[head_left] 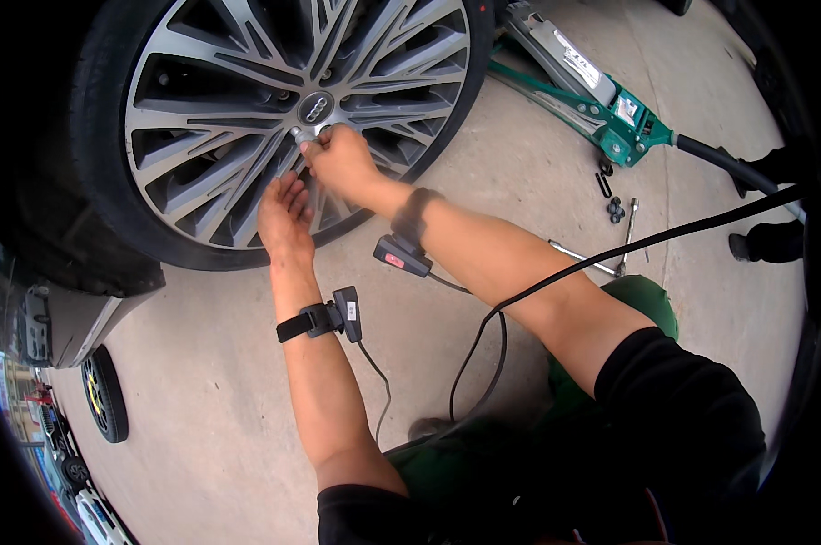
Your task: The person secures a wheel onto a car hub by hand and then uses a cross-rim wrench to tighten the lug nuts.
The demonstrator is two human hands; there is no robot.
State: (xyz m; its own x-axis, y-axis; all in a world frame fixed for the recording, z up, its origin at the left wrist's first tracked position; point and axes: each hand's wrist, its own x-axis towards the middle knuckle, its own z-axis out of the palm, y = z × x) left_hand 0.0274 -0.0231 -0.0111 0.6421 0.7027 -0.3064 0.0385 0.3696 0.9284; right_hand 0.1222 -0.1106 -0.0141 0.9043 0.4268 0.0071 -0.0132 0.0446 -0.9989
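Observation:
A large multi-spoke alloy wheel (201,109) with a black tyre fills the upper left. My right hand (342,162) is at its centre, just below the round hub cap (316,108), fingers closed round a small silver cylindrical piece (303,135) at one of the bolt holes. My left hand (285,216) is lower and to the left, in front of the spokes, palm turned upward, fingers apart and loosely bent, holding nothing that I can see. Dark devices are strapped to both wrists, with cables running from them.
A green-and-silver floor jack (624,123) stands at upper right, with dark nuts or bolts (616,210) and metal wrenches (631,238) beside it. A dark car body (60,322) is at left, a loose wheel (106,395) below it. Another person's dark-clad legs (769,241) are at far right.

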